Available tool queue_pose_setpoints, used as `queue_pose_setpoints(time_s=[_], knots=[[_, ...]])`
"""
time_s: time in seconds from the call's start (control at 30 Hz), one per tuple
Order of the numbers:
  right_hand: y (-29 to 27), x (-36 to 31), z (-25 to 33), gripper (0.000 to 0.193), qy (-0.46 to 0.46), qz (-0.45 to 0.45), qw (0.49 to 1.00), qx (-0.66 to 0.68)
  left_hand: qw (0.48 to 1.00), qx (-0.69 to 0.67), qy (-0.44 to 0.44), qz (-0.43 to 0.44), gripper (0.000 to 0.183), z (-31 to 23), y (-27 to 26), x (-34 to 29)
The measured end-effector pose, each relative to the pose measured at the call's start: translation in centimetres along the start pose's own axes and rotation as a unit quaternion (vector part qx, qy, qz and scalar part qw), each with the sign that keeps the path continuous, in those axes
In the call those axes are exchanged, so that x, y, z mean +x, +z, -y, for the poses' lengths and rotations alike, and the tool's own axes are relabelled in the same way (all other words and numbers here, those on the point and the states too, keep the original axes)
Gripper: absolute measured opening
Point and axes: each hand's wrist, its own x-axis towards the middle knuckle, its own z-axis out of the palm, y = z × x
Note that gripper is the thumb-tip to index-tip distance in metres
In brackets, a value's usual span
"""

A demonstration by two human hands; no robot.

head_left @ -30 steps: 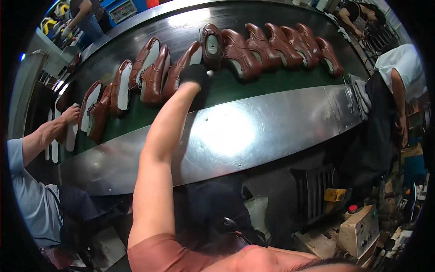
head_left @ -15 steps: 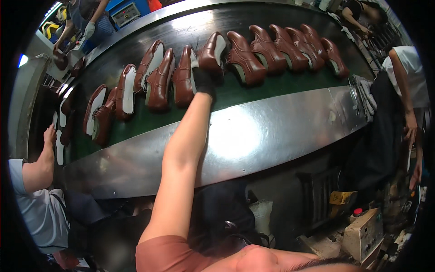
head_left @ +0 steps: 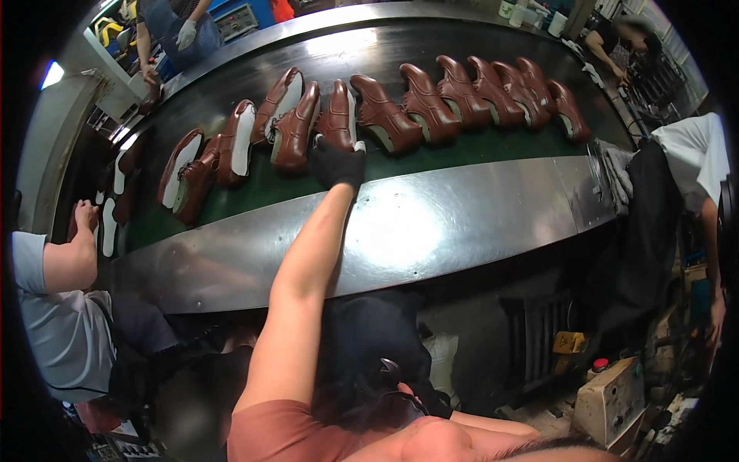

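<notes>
My left hand (head_left: 337, 164), in a dark glove with a pale fingertip, is wrapped round the heel end of a brown leather shoe (head_left: 337, 115) on the green belt (head_left: 254, 185). Its palm hides the heel. Right beside it stands another brown shoe (head_left: 385, 119), sole down. To the left, brown shoes (head_left: 295, 131) stand upright or lie with pale soles showing. Low in the middle, close to my body, my right hand (head_left: 409, 393) is mostly in shadow. Its fingers are closed at a dark tool with a curved shiny metal head (head_left: 390, 368); the tool's kind is unclear.
A steel ledge (head_left: 477, 196) borders the belt on my side. Several more brown shoes (head_left: 493, 92) line the belt at right. Co-workers stand left (head_left: 69, 285), right (head_left: 693, 154) and at the far side (head_left: 181, 31). A control box with a red button (head_left: 612, 400) is lower right.
My left hand has drawn back from between two shoes to a shoe's heel. Right of it, where a shoe lay showing its pale sole, one now stands upright.
</notes>
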Motion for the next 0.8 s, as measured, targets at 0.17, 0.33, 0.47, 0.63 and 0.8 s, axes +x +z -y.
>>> queue_pose_setpoints(time_s=[0.17,0.33,0.47,0.63,0.8], knots=[[1.7,-0.5,0.3,0.042,-0.031,-0.007,0.999,-0.011,0.982,-0.106,-0.042,0.15,0.079,3.4,-1.1,5.6],[2.9,-1.0,0.7,0.043,-0.039,-0.048,0.998,-0.018,0.889,-0.189,0.404,0.101,0.054,3.1,-11.4,-0.7],[3.8,-1.2,-1.1,0.05,-0.033,-0.086,0.996,0.01,0.839,-0.497,0.174,0.14,0.057,16.2,-21.1,-8.5],[3.4,-2.3,-0.9,0.058,0.079,-0.079,0.993,0.041,0.845,-0.476,0.152,0.193,0.053,26.2,-28.3,-16.8],[3.2,-2.4,0.0,0.053,0.046,-0.084,0.993,0.062,0.874,-0.332,0.259,0.242,0.045,21.8,-28.5,-23.2]])
